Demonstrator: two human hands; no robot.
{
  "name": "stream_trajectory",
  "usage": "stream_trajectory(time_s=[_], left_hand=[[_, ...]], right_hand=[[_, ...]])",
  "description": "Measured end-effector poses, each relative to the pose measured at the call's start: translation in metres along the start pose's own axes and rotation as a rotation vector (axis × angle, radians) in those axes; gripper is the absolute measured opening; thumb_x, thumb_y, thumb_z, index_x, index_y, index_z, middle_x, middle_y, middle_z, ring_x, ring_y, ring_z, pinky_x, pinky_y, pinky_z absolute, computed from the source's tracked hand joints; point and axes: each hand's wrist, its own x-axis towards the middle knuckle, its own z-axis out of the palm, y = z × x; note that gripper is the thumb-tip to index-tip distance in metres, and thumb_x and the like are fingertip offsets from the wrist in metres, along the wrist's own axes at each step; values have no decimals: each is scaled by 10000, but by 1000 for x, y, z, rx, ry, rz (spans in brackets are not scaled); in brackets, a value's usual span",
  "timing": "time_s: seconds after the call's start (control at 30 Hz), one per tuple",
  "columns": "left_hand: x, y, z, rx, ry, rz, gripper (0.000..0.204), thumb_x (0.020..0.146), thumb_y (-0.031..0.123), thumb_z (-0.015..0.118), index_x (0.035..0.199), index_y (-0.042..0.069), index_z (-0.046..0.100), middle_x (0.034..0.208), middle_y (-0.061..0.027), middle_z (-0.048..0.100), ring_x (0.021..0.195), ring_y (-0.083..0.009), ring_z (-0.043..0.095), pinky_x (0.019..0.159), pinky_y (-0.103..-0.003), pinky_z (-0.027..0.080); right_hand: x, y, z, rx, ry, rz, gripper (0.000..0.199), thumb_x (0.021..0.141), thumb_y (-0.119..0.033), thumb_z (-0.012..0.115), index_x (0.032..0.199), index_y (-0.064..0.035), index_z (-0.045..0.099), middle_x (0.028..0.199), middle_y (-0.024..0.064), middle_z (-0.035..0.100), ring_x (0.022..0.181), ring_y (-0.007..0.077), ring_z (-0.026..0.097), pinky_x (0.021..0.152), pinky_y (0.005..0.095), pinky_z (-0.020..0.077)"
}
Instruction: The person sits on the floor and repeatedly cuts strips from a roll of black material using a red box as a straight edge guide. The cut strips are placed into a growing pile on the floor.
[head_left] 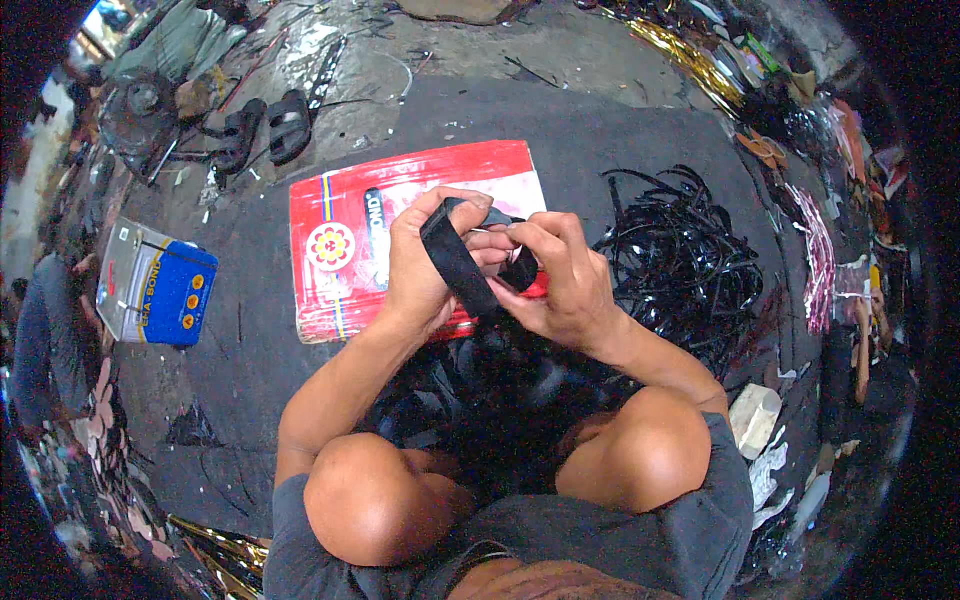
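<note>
Both my hands are raised in the middle, over a red and white flat board or carton [345, 205]. Between them is a wide black strap [452, 258], bent into a loop. My left hand [415, 260] is closed on the strap, which runs past its thumb and hangs down toward my right palm. My right hand [568, 275] pinches the other side of the strap, near a curled black part. Fingers partly hide where the two parts meet. Right of the board lies a tangled heap of glossy black strips [690, 265].
More dark material lies between my knees. A blue and clear container [180, 290] is on the left, with black sandals [290, 128] beyond it. Gold strips [690, 60] lie far right, pink strips [815, 255] at the right, and a pale block [755, 418] beside my right knee.
</note>
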Motion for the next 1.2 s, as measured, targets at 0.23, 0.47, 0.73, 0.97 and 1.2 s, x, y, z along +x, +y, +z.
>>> stream_trajectory(time_s=[0.23, 0.47, 0.73, 0.97, 1.2], left_hand=[[-5, -4, -7, 5, 17, -26, 195, 959, 115, 652, 1113, 2, 614, 911, -148, 706, 747, -200, 730, 619, -270, 613], [-55, -20, -35, 920, -399, 379, 186, 795, 7, 689, 976, 36, 665, 802, -82, 670, 708, -192, 675, 648, -345, 538], [-152, -27, -74, 1183, -784, 50, 207, 807, 165, 662, 1004, 102, 681, 900, -149, 702, 877, -384, 686, 767, -451, 555], [-163, 57, -33, 1314, -1071, 492, 223, 780, 207, 738, 996, 152, 744, 841, -54, 693, 925, -311, 675, 914, -440, 524], [-56, 10, -5, 1055, -489, 383, 643, 706, 140, 868, 1264, 5, 578, 922, -120, 686, 908, -301, 684, 806, -401, 547]], right_hand=[[-2, -1, -2, 237, 175, 147, 328, 779, 16, 731, 1092, -20, 637, 942, 145, 700, 809, 281, 727, 734, 352, 588], [28, 36, -61, 387, 372, 609, 62, 883, -38, 665, 919, 10, 683, 753, 61, 676, 599, 137, 652, 559, 278, 515], [37, 165, -157, -44, 973, 582, 181, 845, -133, 725, 897, 36, 684, 728, 81, 683, 549, 129, 603, 513, 272, 473], [45, 141, -202, -243, 560, 431, 195, 866, -187, 744, 1001, -48, 718, 819, 31, 698, 665, 113, 584, 620, 279, 482], [49, 5, -100, 245, -394, 176, 151, 726, -68, 735, 812, 4, 634, 768, 119, 616, 736, 266, 635, 680, 362, 482]])
